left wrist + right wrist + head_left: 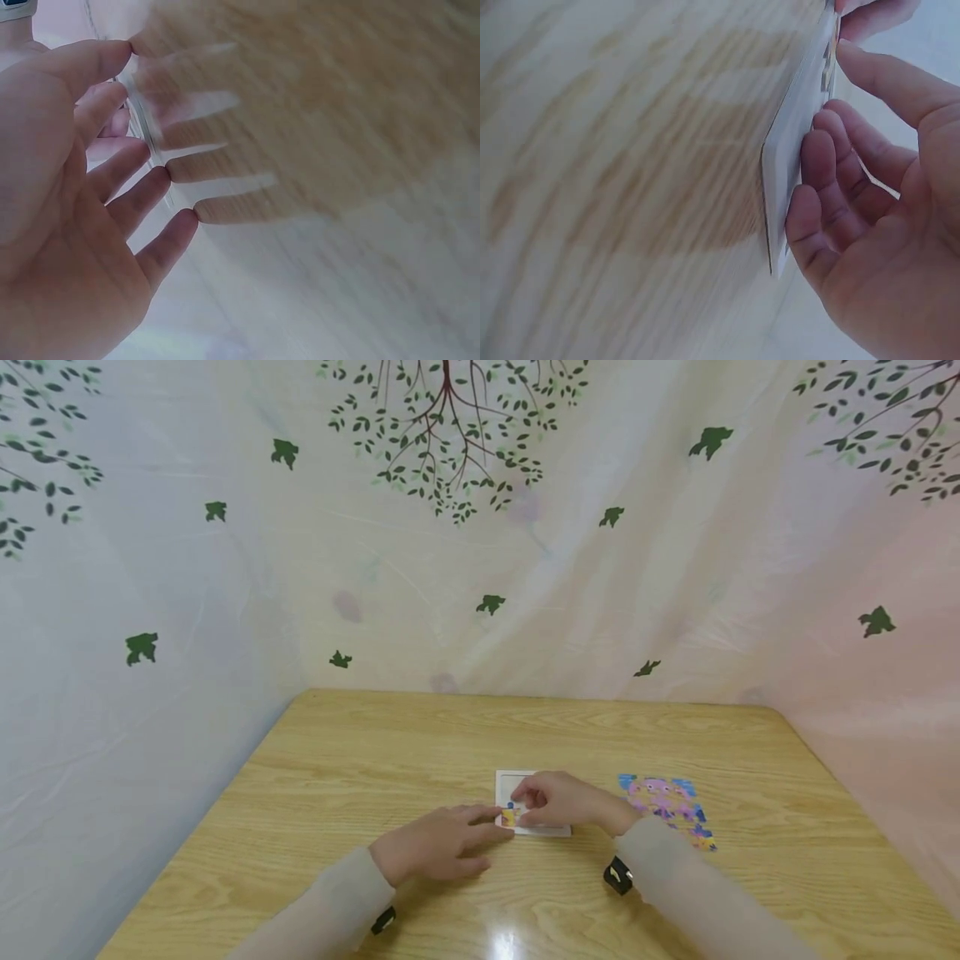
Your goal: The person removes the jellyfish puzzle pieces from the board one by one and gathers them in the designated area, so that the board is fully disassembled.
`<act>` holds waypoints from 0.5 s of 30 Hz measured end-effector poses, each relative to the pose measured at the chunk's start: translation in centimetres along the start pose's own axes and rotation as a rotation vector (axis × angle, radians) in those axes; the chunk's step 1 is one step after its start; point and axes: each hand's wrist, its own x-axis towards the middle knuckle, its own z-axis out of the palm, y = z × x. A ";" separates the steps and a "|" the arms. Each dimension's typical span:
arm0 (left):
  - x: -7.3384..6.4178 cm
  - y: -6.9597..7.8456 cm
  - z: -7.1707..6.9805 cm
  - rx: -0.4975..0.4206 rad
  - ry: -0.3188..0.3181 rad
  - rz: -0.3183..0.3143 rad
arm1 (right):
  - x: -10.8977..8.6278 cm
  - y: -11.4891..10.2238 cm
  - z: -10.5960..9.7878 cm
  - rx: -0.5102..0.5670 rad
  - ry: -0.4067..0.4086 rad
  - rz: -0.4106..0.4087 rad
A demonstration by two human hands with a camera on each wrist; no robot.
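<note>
A white puzzle tray [555, 831] with a raised rim lies on the table, partly covered by my right hand [558, 797]. Yellow and blue puzzle pieces [508, 817] sit in its near left corner. My right hand is over the tray, its thumb reaching to those pieces while the other fingers bend loosely at the tray surface. In the right wrist view those fingertips [804, 206] rest along the tray. From the left, my left hand [442, 842] lies palm down with fingers spread, its fingertips at the tray's corner beside the pieces.
Right of the tray lies a group of colourful puzzle pieces [660, 793] showing a pink figure, partly hidden by my right sleeve. The wooden table [360, 752] meets pale curtains [420, 643] printed with leaves at its back and sides.
</note>
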 end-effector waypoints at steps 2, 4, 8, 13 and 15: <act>-0.1 -0.1 -0.1 -0.006 -0.011 0.002 | 0.2 -0.2 0.1 -0.012 0.006 -0.003; -0.1 -0.1 -0.2 -0.016 -0.018 0.002 | 0.4 -0.3 0.2 -0.015 0.009 0.004; -0.1 -0.1 -0.2 -0.029 -0.032 -0.008 | 0.7 -0.5 0.5 -0.007 0.006 0.036; 0.0 -0.1 -0.1 -0.015 -0.046 -0.025 | 0.8 -0.6 0.7 -0.016 0.013 0.056; 0.0 -0.1 -0.1 -0.016 -0.053 -0.034 | 0.8 -0.6 0.7 -0.022 0.015 0.055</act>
